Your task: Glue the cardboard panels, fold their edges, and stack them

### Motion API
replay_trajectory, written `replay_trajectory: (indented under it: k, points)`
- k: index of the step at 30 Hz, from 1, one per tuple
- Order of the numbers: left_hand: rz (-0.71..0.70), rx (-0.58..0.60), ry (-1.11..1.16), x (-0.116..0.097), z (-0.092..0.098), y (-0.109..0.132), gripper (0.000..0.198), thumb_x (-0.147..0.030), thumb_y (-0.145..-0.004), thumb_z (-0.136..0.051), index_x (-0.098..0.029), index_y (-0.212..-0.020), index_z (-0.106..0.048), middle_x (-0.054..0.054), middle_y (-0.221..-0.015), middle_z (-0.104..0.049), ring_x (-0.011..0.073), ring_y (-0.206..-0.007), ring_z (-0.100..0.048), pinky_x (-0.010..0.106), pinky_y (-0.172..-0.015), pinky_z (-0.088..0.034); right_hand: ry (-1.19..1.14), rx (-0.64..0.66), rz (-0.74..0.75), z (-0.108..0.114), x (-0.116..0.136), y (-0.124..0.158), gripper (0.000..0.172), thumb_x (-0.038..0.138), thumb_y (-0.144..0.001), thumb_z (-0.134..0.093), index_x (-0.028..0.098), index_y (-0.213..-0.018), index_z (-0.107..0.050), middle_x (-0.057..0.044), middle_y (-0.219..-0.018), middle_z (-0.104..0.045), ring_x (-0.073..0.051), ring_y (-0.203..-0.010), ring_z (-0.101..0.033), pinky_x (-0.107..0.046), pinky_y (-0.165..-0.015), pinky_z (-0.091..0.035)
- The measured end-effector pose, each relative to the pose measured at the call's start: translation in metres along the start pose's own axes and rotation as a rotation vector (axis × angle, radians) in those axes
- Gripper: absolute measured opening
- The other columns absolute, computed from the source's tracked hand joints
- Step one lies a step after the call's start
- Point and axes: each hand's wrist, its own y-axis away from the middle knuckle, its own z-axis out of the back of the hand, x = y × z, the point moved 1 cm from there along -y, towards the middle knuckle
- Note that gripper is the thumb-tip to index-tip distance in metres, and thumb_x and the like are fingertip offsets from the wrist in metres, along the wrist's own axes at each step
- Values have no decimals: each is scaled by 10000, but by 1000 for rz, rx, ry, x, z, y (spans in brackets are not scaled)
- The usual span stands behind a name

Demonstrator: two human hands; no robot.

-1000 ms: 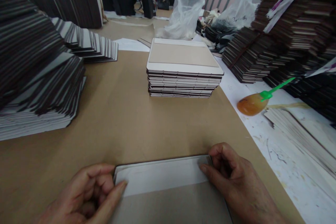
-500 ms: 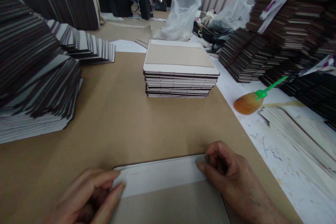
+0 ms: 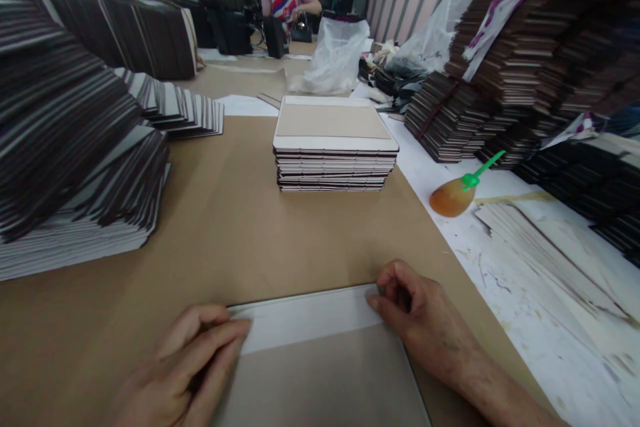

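Note:
A flat board (image 3: 320, 373), grey card with a white folded strip along its far edge, lies on the brown paper table (image 3: 240, 233) right in front of me. My left hand (image 3: 185, 373) rests on the board's far left corner, fingers curled and pinching the white strip. On the far right corner sits my right hand (image 3: 425, 327), pinching that edge with bent fingers. A neat stack of finished boards (image 3: 333, 147) stands in the middle of the table beyond them.
Tall leaning piles of dark-edged boards (image 3: 65, 147) fill the left side, more dark stacks (image 3: 510, 73) the right. An amber glue bottle with a green nozzle (image 3: 457, 192) lies at right beside thin card strips (image 3: 540, 247). A plastic bag (image 3: 333, 57) and a seated person (image 3: 285, 0) are far back.
My view has tipped up a little. Both hands stay on the board's far corners; the left fingers have slid forward along the white strip.

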Motion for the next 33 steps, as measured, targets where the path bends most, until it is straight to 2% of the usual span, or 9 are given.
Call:
replay_trajectory:
  k: [9, 18, 22, 25, 28, 31, 33]
  points:
    - [-8, -26, -9, -5, 1, -2, 204, -365, -858, -555, -307, -992, -697, 16, -1015, -648, 174, -914, -660, 194, -752, -544, -3, 26, 9, 1, 1, -2, 84, 223, -818, -551, 221, -782, -474, 64, -617, -482, -123, -574, -461, -242, -534, -353]
    - [-2, 22, -20, 9, -7, 6, 221, -376, -885, -528, -325, -1063, -650, 2, -1079, -597, 163, -965, -631, 203, -801, -519, -10, 20, 8, 0, 0, -2, 77, 230, -798, -559, 215, -776, -487, 65, -600, -479, -119, -556, -451, -243, -520, -344]
    - [77, 69, -23, 5, -7, 6, 215, -402, -907, -502, -317, -1046, -642, -2, -1108, -561, 163, -1001, -604, 220, -826, -502, -99, 29, 5, 3, -4, -4, 106, 248, -797, -583, 211, -766, -488, 70, -605, -467, -115, -569, -440, -239, -531, -348]
    - [161, 54, 3, -2, -5, 2, 224, -468, -890, -519, -298, -958, -648, -14, -1049, -557, 140, -891, -611, 204, -738, -501, -183, 24, -5, 13, -10, -7, 139, 300, -816, -603, 204, -788, -506, 64, -646, -487, -111, -593, -437, -233, -536, -346]
    - [213, -24, 72, -6, 6, -2, 260, -507, -879, -518, -273, -894, -631, -23, -998, -553, 132, -854, -599, 207, -717, -482, -225, -68, -31, 29, -13, -5, 207, 397, -865, -577, 204, -815, -519, 64, -645, -473, -104, -560, -397, -232, -503, -313]
    - [293, -236, 88, -6, 34, 0, 268, -499, -885, -520, -247, -902, -613, -25, -981, -550, 146, -877, -584, 224, -725, -462, -201, -167, 49, 40, -3, 7, 240, 441, -896, -543, 211, -827, -535, 65, -614, -439, -112, -553, -397, -241, -504, -323]
    - [327, -377, 89, -9, 55, 6, 246, -468, -887, -542, -236, -939, -603, -24, -963, -562, 148, -832, -579, 239, -703, -457, -82, -172, 157, 40, 10, 17, 226, 428, -914, -525, 218, -842, -564, 43, -644, -494, -132, -603, -463, -260, -553, -374]
